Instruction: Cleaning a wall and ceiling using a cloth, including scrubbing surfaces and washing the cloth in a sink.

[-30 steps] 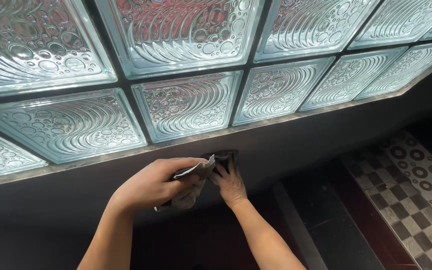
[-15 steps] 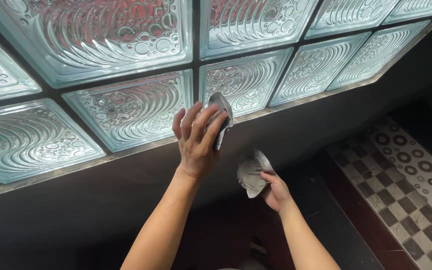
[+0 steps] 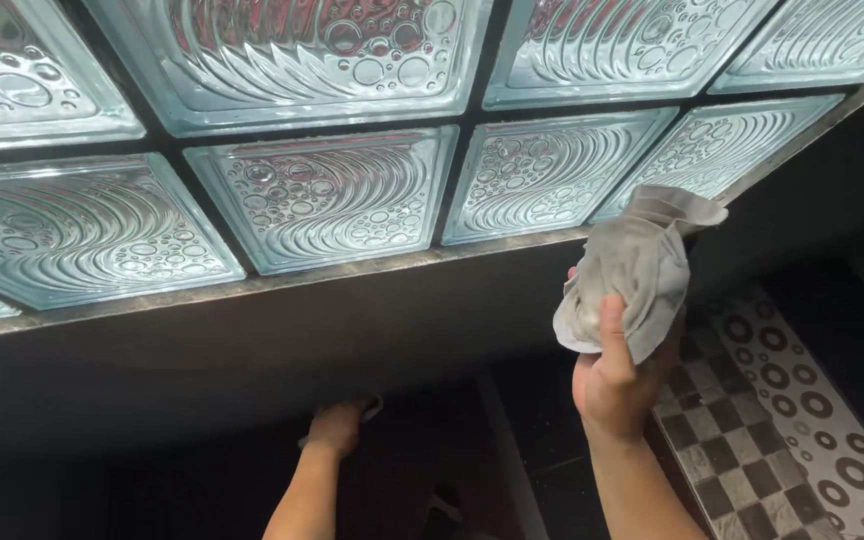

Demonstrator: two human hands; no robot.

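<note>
Two hands are being shown below a wall of patterned glass blocks [image 3: 332, 205]. A crumpled grey cloth [image 3: 632, 270] is being gripped in the right hand [image 3: 617, 375], with the thumb pressed over its lower folds, and it is being held up just beside the dark ledge [image 3: 372, 275] under the lowest row of blocks, near the block at the right end [image 3: 722, 150]. The cloth is not being pressed flat on any glass at this moment; its top edge is being held close to the corner of that block, though whether it is touching cannot be told.

The left hand [image 3: 337, 425] is being kept low against the dark wall [image 3: 202, 380] beneath the ledge. A scrap of something pale is being glimpsed at its fingers, but whether it is clenched or loose cannot be told, since it is dim and small.

Judging by this view, wiping is being carried on along the lower row and ledge. Which blocks are already wiped cannot be judged: no streaks or damp patches are being shown on the glass. A patterned tiled floor [image 3: 802, 420] is being seen below at the right.
</note>
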